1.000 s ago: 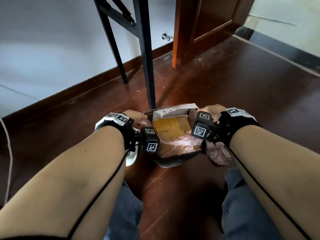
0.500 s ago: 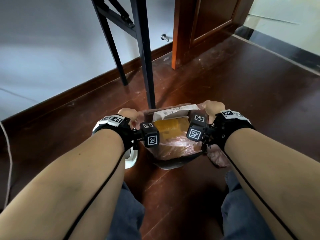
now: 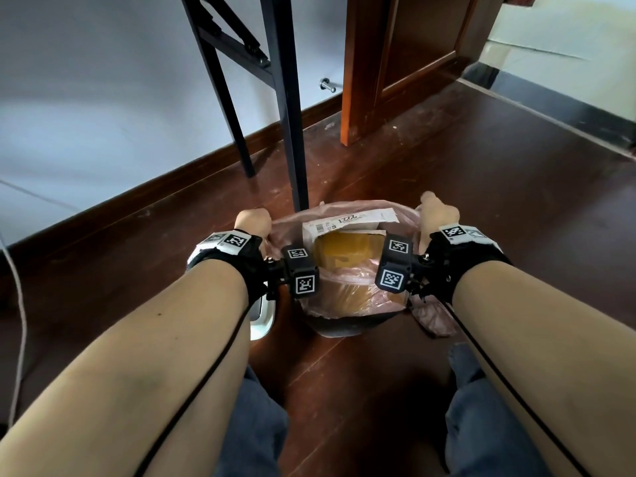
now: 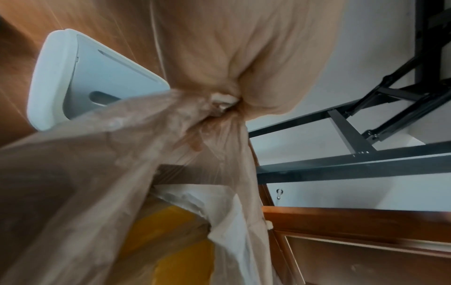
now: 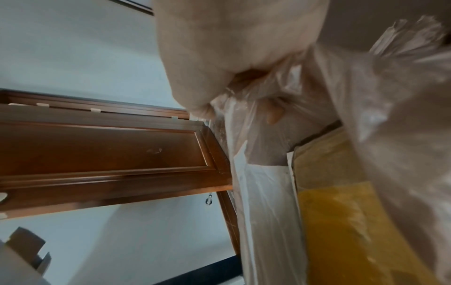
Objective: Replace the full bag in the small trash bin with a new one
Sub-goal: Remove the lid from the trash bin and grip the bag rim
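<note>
A full, see-through pinkish trash bag [image 3: 347, 290] holds a yellow-brown carton [image 3: 344, 251] and a white labelled parcel [image 3: 351, 220]. It sits in a dark small bin [image 3: 340, 327] on the floor, and only the bin's near rim shows. My left hand [image 3: 253, 220] grips the bag's left edge in a fist; the left wrist view shows the plastic [image 4: 146, 135] bunched in that fist. My right hand [image 3: 438, 211] grips the bag's right edge, with fingers [image 5: 273, 113] curled into the film [image 5: 390, 96].
A white bin lid [image 3: 263, 315] lies on the wooden floor left of the bin. Black table legs [image 3: 292, 132] stand just behind the bag. A brown door [image 3: 406, 53] is at the back, and my knees [image 3: 254, 425] are close in front.
Both hands have risen and spread slightly, pulling the bag's edges up so the bag stands higher out of the bin.
</note>
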Tool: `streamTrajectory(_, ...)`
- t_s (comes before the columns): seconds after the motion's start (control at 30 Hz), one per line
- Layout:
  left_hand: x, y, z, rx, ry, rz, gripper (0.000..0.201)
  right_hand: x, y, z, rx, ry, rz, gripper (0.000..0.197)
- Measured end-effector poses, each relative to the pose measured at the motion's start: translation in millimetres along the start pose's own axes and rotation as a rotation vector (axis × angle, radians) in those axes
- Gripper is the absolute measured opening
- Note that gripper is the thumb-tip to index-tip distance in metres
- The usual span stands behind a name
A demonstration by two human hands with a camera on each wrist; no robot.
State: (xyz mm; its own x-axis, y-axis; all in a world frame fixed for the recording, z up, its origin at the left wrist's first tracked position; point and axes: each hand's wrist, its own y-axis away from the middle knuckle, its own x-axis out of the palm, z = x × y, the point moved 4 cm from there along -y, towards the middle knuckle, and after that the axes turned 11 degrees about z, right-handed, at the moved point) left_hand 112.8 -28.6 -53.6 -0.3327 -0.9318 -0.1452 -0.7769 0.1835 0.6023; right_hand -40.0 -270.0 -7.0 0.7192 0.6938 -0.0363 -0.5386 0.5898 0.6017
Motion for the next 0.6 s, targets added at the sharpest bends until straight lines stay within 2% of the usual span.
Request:
streamTrajectory(0.07, 5, 11, -5, -0.002, -0.010, 0.019, 0.019, 2, -2, 1, -0.021, 0.108, -0.027, 0.047)
streamTrajectory(0.1, 8, 18, -8, -0.003, -0.024, 0.029, 0.024, 4, -3, 0, -0.037, 0.123, -0.015, 0.053)
streamTrajectory(0.2, 14, 38, -14, -0.007, -0.204, 0.084, 0.051, 13, -6, -6, -0.036, 0.268, 0.096, 0.033)
streamTrajectory(0.27, 13, 41, -13, -0.021, -0.304, 0.102, 0.055, 13, -11, -8, -0.046, 0.447, 0.139, 0.025)
streamTrajectory(0.37, 9, 38, -11, -0.054, -0.410, 0.065, 0.047, 12, -16, -3, -0.067, 0.524, 0.138, 0.022)
streamTrajectory(0.43, 6, 38, -10, -0.035, -0.479, 0.005, 0.035, 10, -18, -3, -0.056, 0.533, 0.115, 0.043)
streamTrajectory(0.47, 6, 39, -10, -0.026, -0.525, -0.003, 0.029, 10, -19, -3, -0.071, 0.541, 0.096, 0.046)
streamTrajectory(0.53, 7, 39, -12, 0.011, -0.580, -0.014, 0.019, 13, -21, -4, -0.115, 0.572, 0.072, 0.038)
streamTrajectory(0.6, 7, 35, -16, 0.088, -0.527, -0.029, 0.013, 15, -21, -1, -0.200, 0.603, 0.006, 0.039)
